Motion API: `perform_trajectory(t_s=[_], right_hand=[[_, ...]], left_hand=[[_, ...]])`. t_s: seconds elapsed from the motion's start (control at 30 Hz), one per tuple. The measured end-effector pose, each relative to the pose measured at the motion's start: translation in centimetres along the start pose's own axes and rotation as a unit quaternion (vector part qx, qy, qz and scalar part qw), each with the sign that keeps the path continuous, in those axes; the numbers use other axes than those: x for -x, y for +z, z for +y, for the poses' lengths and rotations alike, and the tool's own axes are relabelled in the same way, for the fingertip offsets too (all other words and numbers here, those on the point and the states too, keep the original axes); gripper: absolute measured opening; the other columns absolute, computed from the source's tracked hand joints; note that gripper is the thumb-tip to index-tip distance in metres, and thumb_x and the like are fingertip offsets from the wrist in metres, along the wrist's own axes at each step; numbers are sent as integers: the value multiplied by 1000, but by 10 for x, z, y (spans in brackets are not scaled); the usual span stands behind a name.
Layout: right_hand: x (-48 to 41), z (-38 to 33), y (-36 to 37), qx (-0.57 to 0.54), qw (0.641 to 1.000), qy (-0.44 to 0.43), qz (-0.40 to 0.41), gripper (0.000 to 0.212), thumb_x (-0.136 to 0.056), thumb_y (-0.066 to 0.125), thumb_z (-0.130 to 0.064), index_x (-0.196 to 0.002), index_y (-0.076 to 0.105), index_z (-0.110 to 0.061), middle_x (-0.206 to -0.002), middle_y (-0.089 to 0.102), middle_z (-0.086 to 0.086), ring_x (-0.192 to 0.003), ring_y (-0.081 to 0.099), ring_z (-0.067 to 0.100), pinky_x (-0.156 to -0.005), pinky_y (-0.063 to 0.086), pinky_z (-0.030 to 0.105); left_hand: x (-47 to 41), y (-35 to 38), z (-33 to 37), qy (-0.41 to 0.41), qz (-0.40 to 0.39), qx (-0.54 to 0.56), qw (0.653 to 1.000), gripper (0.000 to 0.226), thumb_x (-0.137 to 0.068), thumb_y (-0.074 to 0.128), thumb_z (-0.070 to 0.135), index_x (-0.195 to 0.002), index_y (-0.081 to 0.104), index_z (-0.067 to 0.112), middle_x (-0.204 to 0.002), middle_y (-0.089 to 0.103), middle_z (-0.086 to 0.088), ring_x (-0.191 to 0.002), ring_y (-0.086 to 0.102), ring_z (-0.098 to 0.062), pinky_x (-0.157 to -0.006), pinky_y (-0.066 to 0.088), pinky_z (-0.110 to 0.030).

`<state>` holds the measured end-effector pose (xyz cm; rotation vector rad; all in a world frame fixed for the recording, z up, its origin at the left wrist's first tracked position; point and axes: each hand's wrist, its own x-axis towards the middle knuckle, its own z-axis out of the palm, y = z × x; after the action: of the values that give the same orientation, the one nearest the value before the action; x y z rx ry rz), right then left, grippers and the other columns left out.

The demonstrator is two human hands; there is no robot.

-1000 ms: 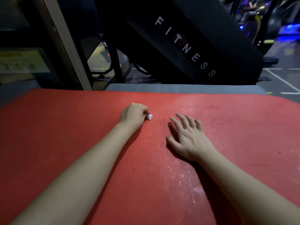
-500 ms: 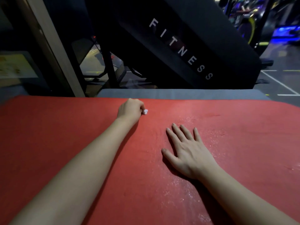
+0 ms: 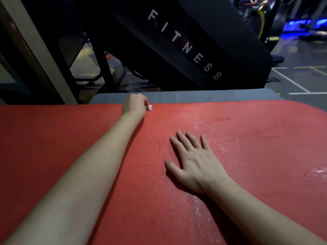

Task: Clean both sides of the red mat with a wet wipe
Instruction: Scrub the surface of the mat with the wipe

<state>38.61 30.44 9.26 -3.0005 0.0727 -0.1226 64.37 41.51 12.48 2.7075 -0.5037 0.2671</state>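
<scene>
Wiping at the far edge of the red mat with the left hand, curled into a fist round a small balled white wet wipe, with only a nub of it poking out on the thumb side. Bracing with the right hand, laid open and palm-down on the mat nearer in, fingers straight and slightly spread, gripping nothing.

Spread flat across the whole foreground, on top of a grey pad showing as a strip beyond the far edge, with a black machine lettered FITNESS behind.

Judging by the wet glitter around and to the right of the right hand: middle and right stretch of this face wiped. No such sheen to be made out on the left part, so likely left to do, though hard to call in the dim light. Cannot tell whether first or second face, nothing of the underside showing. If first, then finishing the left part, turning over and wiping the reverse remain
</scene>
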Motion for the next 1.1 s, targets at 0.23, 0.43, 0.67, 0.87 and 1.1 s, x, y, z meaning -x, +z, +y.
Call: perform_trajectory(t_s=[0.23,0.43,0.67,0.87,1.1], right_hand=[[1,0,1,-5,1000,2,1,82,-91,15,-71,-159,9,-26,-167,1,-1,-154,-3,21,-123,-2,54],[0,0,2,-8,1000,4,9,81,-91,16,-71,-159,10,-27,-167,3,-1,-154,-2,21,-123,0,54],[-2,1,5,-4,1000,6,9,80,-91,15,-73,-158,9,-29,-167,3,-4,-154,-2,19,-123,0,52],[-3,2,6,-6,1000,6,12,82,-90,14,-73,-159,11,-28,-167,6,-2,-154,1,20,-123,1,53],[-5,3,9,-3,1000,11,20,83,-89,14,-74,-158,15,-28,-167,10,-2,-153,5,21,-123,3,53]], left_hand=[[-11,13,7,-3,13,16,1000,15,-93,67,18,-102,79,22,-109,71,-16,-103,65,-39,-82,48,-36],[-11,8,-3,24,-24,21,999,10,-86,79,25,-94,81,29,-102,75,-4,-98,68,-30,-77,51,-32],[-21,10,20,71,-27,6,997,17,-89,71,17,-103,80,21,-105,71,-18,-101,66,-39,-87,53,-37],[24,-8,-4,112,-30,4,993,13,-89,75,25,-102,81,24,-103,76,-5,-100,69,-26,-81,48,-27],[41,-14,-5,137,-34,6,990,14,-87,74,19,-97,81,27,-100,77,0,-97,70,-22,-84,53,-33]])
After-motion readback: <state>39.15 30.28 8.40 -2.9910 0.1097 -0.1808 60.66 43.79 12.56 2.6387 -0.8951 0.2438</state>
